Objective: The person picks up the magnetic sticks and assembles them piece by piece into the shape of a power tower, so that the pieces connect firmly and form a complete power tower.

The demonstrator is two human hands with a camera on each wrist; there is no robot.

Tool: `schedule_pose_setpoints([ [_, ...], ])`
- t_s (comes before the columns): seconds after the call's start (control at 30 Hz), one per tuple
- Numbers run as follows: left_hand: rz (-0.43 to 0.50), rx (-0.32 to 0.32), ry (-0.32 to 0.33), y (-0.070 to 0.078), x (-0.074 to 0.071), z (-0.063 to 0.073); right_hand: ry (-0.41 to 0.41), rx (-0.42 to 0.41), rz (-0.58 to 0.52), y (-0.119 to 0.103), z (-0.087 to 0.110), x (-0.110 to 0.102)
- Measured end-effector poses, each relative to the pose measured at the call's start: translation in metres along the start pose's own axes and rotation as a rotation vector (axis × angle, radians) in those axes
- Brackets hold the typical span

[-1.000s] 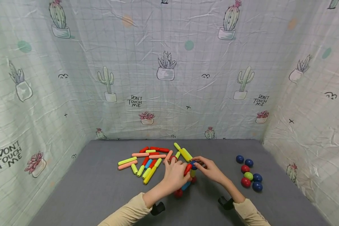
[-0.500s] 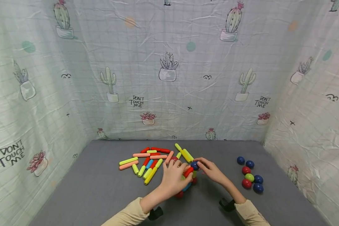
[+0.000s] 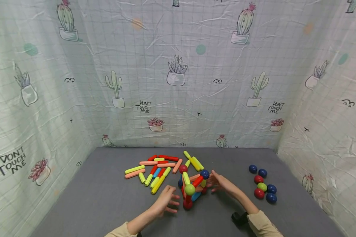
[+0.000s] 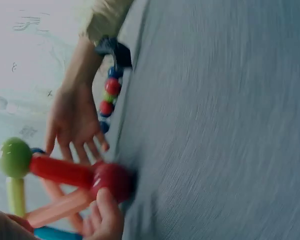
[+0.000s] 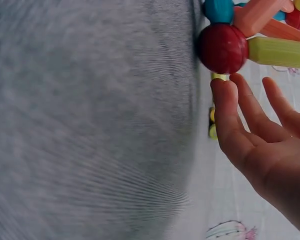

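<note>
red, the nearest ball (image 3: 188, 204) rests on the grey table (image 3: 106, 204) at the foot of the stick frame (image 3: 198, 180), which stands between my hands. my left hand (image 3: 165, 202) is apart from it, fingers loose, gripping nothing; my right hand (image 3: 222, 183), just beside the far side, is spread and empty too. best, i judge, to draw back level and slow, clear of the lime ball (image 3: 190, 190) and blue ball (image 3: 205, 174). loose sticks (image 3: 158, 185) lie farther off.
</note>
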State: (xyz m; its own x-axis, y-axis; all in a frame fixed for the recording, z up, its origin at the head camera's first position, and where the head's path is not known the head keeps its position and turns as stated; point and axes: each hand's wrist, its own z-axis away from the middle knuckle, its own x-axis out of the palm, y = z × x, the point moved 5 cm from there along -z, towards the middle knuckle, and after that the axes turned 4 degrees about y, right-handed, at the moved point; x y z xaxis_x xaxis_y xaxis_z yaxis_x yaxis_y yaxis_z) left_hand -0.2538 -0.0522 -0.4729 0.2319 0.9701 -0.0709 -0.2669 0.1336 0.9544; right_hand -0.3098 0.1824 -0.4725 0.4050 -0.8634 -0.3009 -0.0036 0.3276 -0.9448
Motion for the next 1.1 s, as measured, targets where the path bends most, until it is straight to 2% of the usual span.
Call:
schedule_pose_setpoints([
  [0.07, 0.103, -0.149, -0.070, -0.011, 0.005, 0.000, -0.012, 0.020, -0.002, 0.003, 0.000, 0.002],
  [0.1, 0.141, -0.202, -0.094, -0.016, 0.007, 0.000, -0.021, 0.029, -0.002, 0.004, 0.000, 0.003],
  [0.17, 0.223, -0.274, -0.114, -0.021, 0.011, 0.000, -0.035, 0.037, 0.012, 0.006, 0.001, 0.005],
  [0.2, 0.251, -0.285, -0.119, -0.022, 0.013, 0.000, -0.042, 0.037, 0.014, 0.006, 0.001, 0.005],
  [0.33, 0.327, -0.255, -0.108, -0.018, 0.014, 0.000, -0.049, 0.035, 0.021, 0.006, 0.005, 0.005],
  [0.5, 0.367, -0.211, -0.082, -0.010, 0.009, -0.002, -0.064, 0.038, 0.016, 0.006, 0.009, 0.004],
  [0.73, 0.361, -0.159, -0.033, -0.006, -0.008, -0.010, -0.134, 0.087, -0.046, 0.004, 0.016, 0.009],
  [0.93, 0.318, -0.065, 0.019, -0.004, -0.022, -0.021, -0.165, 0.117, -0.078, 0.002, 0.022, 0.019],
  [1.1, 0.276, -0.008, 0.038, -0.002, -0.028, -0.030, -0.195, 0.129, -0.101, 0.001, 0.024, 0.027],
])
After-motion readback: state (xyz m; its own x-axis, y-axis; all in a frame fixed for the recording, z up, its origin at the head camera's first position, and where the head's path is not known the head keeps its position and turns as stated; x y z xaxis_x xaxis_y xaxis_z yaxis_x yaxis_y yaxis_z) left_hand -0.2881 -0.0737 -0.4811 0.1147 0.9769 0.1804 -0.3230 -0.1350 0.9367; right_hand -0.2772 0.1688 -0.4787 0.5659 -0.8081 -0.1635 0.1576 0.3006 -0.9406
